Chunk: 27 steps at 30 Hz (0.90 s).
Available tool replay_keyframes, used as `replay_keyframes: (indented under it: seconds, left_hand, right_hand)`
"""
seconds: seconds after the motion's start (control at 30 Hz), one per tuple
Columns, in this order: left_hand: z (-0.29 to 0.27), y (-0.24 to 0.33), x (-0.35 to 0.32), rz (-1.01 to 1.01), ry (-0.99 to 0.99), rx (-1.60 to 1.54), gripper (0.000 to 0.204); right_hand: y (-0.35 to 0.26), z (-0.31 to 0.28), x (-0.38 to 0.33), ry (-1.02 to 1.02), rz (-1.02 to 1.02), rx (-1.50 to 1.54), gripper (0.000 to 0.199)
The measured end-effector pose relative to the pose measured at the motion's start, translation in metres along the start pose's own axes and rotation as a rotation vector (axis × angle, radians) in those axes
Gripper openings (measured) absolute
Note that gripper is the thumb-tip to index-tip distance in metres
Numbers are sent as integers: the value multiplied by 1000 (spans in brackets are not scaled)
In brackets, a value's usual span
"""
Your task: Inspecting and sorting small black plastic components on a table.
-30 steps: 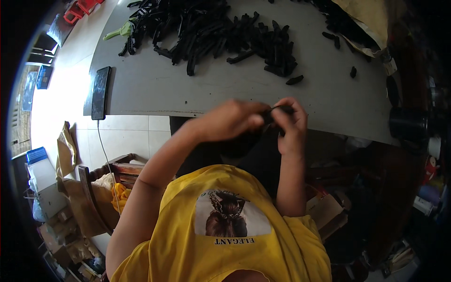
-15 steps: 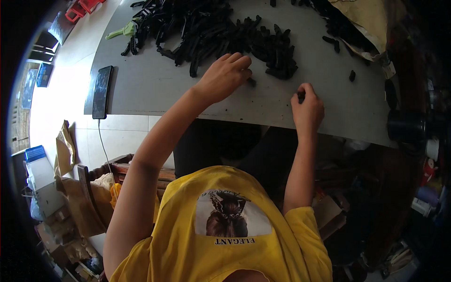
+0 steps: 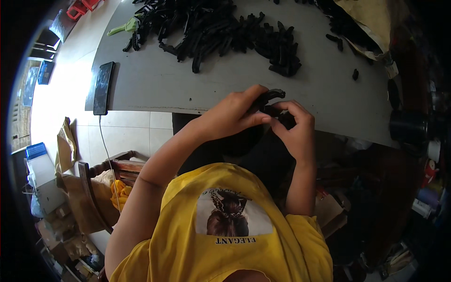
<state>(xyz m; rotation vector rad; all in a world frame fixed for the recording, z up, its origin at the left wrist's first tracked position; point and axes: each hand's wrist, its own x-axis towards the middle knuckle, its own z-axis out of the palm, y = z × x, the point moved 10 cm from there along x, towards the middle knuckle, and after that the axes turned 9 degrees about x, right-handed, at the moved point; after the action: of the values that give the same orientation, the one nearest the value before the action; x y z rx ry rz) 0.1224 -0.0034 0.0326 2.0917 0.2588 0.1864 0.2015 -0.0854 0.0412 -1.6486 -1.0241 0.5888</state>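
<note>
Close to the table's front edge, my left hand grips a curved black plastic piece, its rounded end sticking out past the fingers. My right hand meets it from the right, thumb and fingers pinched around a small dark part that is mostly hidden. Both hands nearly touch. Farther back lies a large heap of long black plastic pieces, the same dark kind as the held one. The exact kind of these pieces cannot be made out.
A phone with a white cable lies at the left of the grey table. Next to the heap is a light green tool. Loose black bits and an open paper sack of dark pieces are at the right.
My left hand has come from the heap toward the table's front edge with a black piece in it. My right hand has moved nearer and left, and the two hands now meet.
</note>
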Motion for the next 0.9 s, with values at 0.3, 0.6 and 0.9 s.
replay_keyframes:
  seconds: [0.3,0.6,0.9]
  left_hand:
    - [7,7,-11,19,-16,127,40]
    - [11,15,-20,71,41,204,38]
    - [6,11,-34,49,-17,42,38]
  right_hand:
    - [10,-4,-11,20,73,343,20]
    - [-22,-4,-18,136,-75,52,21]
    - [-9,4,-18,32,109,136,49]
